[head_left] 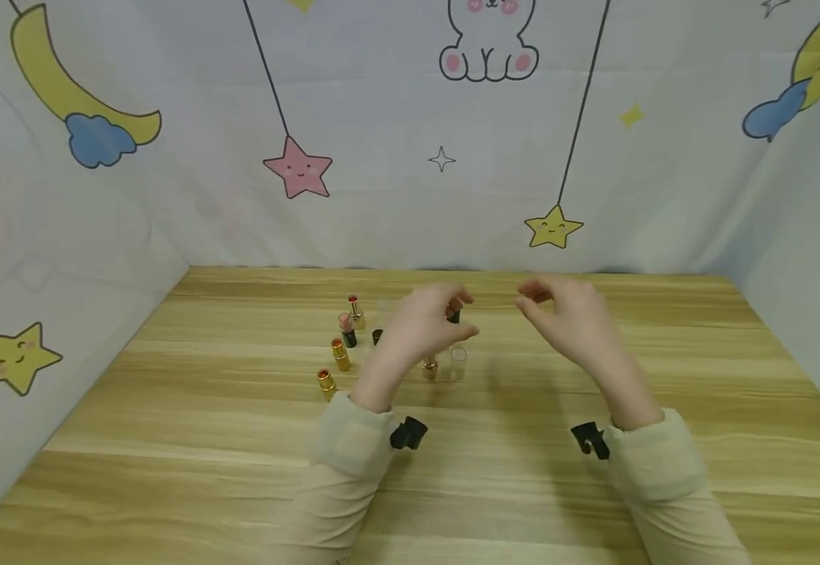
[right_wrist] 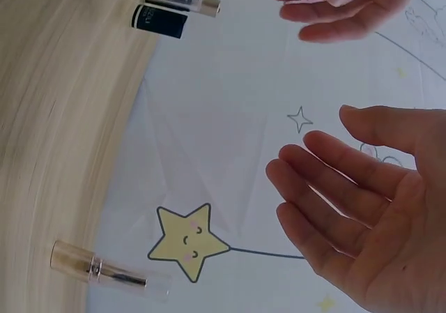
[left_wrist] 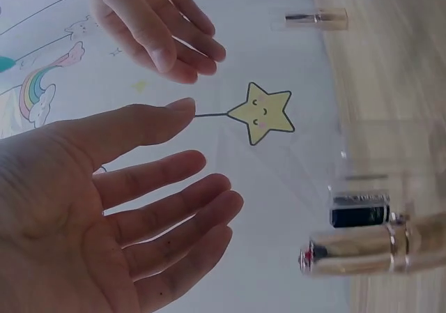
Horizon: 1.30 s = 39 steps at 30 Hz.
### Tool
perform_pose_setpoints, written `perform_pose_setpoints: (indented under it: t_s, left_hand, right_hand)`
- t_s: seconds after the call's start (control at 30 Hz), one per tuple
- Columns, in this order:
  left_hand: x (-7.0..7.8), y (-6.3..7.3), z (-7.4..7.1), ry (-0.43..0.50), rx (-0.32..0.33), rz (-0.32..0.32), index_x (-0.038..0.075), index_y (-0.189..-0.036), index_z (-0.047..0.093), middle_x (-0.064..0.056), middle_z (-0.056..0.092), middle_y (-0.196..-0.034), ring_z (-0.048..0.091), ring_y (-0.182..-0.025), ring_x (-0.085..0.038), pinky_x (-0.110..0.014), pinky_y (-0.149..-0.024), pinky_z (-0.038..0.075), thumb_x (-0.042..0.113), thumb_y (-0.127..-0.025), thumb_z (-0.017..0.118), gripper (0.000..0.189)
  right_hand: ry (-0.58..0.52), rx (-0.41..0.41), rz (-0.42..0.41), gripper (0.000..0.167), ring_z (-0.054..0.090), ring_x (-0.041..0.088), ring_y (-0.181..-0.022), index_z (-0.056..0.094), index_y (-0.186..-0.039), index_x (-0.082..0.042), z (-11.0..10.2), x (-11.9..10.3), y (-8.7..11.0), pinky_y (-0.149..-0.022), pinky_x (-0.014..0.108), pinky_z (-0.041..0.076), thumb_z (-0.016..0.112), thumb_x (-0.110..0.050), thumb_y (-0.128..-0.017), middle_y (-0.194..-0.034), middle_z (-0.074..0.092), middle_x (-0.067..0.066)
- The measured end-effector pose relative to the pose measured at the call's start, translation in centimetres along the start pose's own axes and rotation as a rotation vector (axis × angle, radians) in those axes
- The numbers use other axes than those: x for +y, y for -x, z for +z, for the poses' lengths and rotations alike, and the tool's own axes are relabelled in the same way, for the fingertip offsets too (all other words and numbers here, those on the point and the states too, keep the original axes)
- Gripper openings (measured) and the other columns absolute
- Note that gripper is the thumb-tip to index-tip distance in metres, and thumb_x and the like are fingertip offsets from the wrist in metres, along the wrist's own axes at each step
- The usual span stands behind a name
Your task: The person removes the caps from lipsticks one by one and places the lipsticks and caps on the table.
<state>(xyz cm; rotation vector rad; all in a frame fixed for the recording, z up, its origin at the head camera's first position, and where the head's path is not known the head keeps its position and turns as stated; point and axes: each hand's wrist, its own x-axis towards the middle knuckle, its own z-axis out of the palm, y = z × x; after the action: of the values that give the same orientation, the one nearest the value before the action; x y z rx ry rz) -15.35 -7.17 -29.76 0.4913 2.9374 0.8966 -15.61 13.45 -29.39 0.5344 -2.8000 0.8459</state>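
My left hand (head_left: 424,322) hovers over the group of lipsticks with its fingers loosely bent and nothing in them. To its right my right hand (head_left: 568,318) is raised too, also holding nothing; a gap separates the two. Below the left hand stand a gold-based lipstick (head_left: 430,369) and a clear cap (head_left: 457,365), partly covered by it. A gold lipstick tube (left_wrist: 369,250) and a black tube (left_wrist: 359,210) show in the left wrist view. A clear and gold tube (right_wrist: 104,268) appears in the right wrist view, near the table's back edge.
Left of the left hand, several lipsticks stand in a slanting row, among them a red one (head_left: 355,312), a pink one (head_left: 348,331) and gold tubes (head_left: 340,355). The wooden table (head_left: 191,439) meets patterned cloth walls (head_left: 410,220) behind and at both sides.
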Motion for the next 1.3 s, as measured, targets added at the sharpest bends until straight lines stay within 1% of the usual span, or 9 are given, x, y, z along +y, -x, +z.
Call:
perform_pose_setpoints:
  t_s: [0.07, 0.17, 0.3, 0.4, 0.57, 0.7, 0.93, 1.13, 1.3]
  left_hand:
    - [0.7, -0.4, 0.3, 0.026, 0.006, 0.008, 0.013, -0.124, 0.061, -0.006, 0.066, -0.12, 0.063, -0.108, -0.021, -0.037, -0.092, 0.051, 0.03, -0.088, 0.07, 0.041]
    - [1.8, -1.0, 1.0, 0.072, 0.019, 0.018, 0.013, -0.125, 0.061, -0.004, 0.066, -0.122, 0.063, -0.11, -0.02, -0.036, -0.093, 0.052, 0.029, -0.087, 0.071, 0.042]
    - [3.0, -2.0, 2.3, 0.148, 0.03, 0.01, 0.015, -0.129, 0.059, -0.004, 0.065, -0.123, 0.062, -0.112, -0.019, -0.033, -0.093, 0.051, 0.029, -0.087, 0.071, 0.046]
    - [3.7, -2.7, 3.1, 0.18, 0.038, -0.009, 0.016, -0.131, 0.058, -0.004, 0.065, -0.125, 0.061, -0.113, -0.019, -0.033, -0.093, 0.051, 0.029, -0.087, 0.071, 0.047]
    - [4.3, -3.8, 4.3, 0.204, 0.047, -0.029, 0.017, -0.13, 0.059, -0.003, 0.065, -0.124, 0.062, -0.112, -0.019, -0.033, -0.091, 0.051, 0.029, -0.086, 0.072, 0.048]
    - [4.6, -4.6, 5.3, 0.244, 0.058, -0.019, 0.017, -0.129, 0.06, -0.003, 0.066, -0.122, 0.062, -0.11, -0.019, -0.032, -0.089, 0.052, 0.028, -0.085, 0.073, 0.047]
    - [5.0, -6.2, 7.3, 0.356, 0.066, -0.014, 0.015, -0.128, 0.06, -0.004, 0.065, -0.123, 0.062, -0.113, -0.02, -0.03, -0.09, 0.052, 0.024, -0.085, 0.074, 0.046]
    - [4.9, -7.5, 9.1, 0.452, 0.058, -0.018, 0.02, -0.127, 0.06, 0.0, 0.065, -0.124, 0.061, -0.116, -0.019, -0.029, -0.091, 0.052, 0.022, -0.085, 0.074, 0.045]
    - [4.7, -8.5, 10.2, 0.528, 0.066, -0.047, 0.022, -0.126, 0.061, 0.003, 0.064, -0.124, 0.06, -0.118, -0.017, -0.029, -0.09, 0.052, 0.02, -0.084, 0.075, 0.045]
  right_hand:
    - [-0.01, -0.001, -0.004, 0.032, 0.061, 0.036, -0.11, 0.066, -0.116, -0.003, -0.2, 0.3, -0.1, -0.093, 0.053, 0.046, 0.055, -0.027, -0.098, -0.114, 0.069, 0.018]
    - [-0.034, 0.008, -0.04, 0.03, 0.06, 0.036, -0.111, 0.065, -0.116, -0.003, -0.6, 1.1, -0.2, -0.095, 0.054, 0.045, 0.057, -0.026, -0.097, -0.114, 0.068, 0.018]
    - [-0.06, 0.06, -0.095, 0.028, 0.06, 0.036, -0.111, 0.065, -0.115, -0.003, -1.5, 2.9, -0.3, -0.095, 0.056, 0.043, 0.059, -0.023, -0.096, -0.113, 0.068, 0.019]
    - [-0.068, 0.112, -0.104, 0.028, 0.059, 0.038, -0.111, 0.065, -0.115, -0.001, -2.2, 4.1, -0.2, -0.095, 0.057, 0.042, 0.06, -0.02, -0.095, -0.113, 0.067, 0.02]
    - [-0.082, 0.137, -0.094, 0.029, 0.056, 0.039, -0.113, 0.064, -0.117, -0.001, -2.8, 5.5, 0.0, -0.096, 0.059, 0.039, 0.06, -0.02, -0.095, -0.116, 0.065, 0.022]
    - [-0.083, 0.121, -0.074, 0.03, 0.054, 0.039, -0.115, 0.063, -0.118, -0.002, -2.8, 6.3, -0.1, -0.097, 0.059, 0.038, 0.059, -0.022, -0.096, -0.118, 0.063, 0.021]
    - [-0.091, 0.088, -0.027, 0.035, 0.052, 0.041, -0.118, 0.06, -0.123, -0.001, -2.9, 8.4, -0.3, -0.1, 0.06, 0.038, 0.061, -0.021, -0.095, -0.125, 0.058, 0.023]
    - [-0.115, 0.047, 0.056, 0.042, 0.048, 0.046, -0.124, 0.057, -0.128, -0.003, -3.3, 9.9, -0.4, -0.1, 0.063, 0.037, 0.062, -0.027, -0.094, -0.132, 0.055, 0.024]
    - [-0.113, -0.003, 0.136, 0.048, 0.047, 0.048, -0.126, 0.053, -0.133, -0.005, -3.1, 10.7, -0.8, -0.101, 0.062, 0.039, 0.061, -0.031, -0.094, -0.134, 0.054, 0.025]
